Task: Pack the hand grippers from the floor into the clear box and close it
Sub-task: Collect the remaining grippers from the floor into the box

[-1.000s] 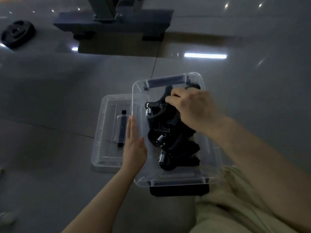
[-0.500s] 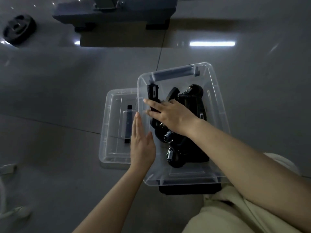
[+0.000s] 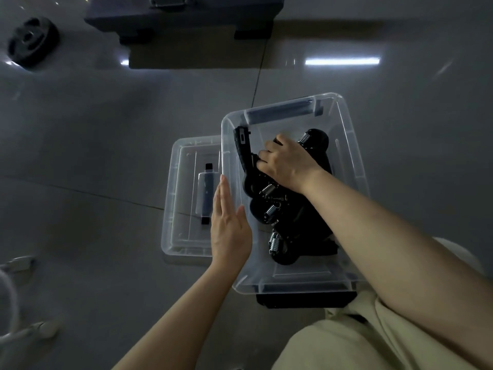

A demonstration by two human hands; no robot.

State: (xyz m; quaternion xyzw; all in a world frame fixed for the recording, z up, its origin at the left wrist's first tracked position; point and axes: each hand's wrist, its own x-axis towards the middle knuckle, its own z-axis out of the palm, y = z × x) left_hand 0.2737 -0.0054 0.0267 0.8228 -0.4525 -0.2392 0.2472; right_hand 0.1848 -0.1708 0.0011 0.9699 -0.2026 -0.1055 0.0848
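Head view: right hand (image 3: 289,162) reaches inside the clear box (image 3: 354,166), fingers curled on the black hand grippers (image 3: 269,206) piled beneath it; left hand (image 3: 229,231), fingers straight, lies flat against the box's left wall.

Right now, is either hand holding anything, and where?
The right hand curls over a hand gripper, at its handle. The left hand rests flat against the clear box wall.
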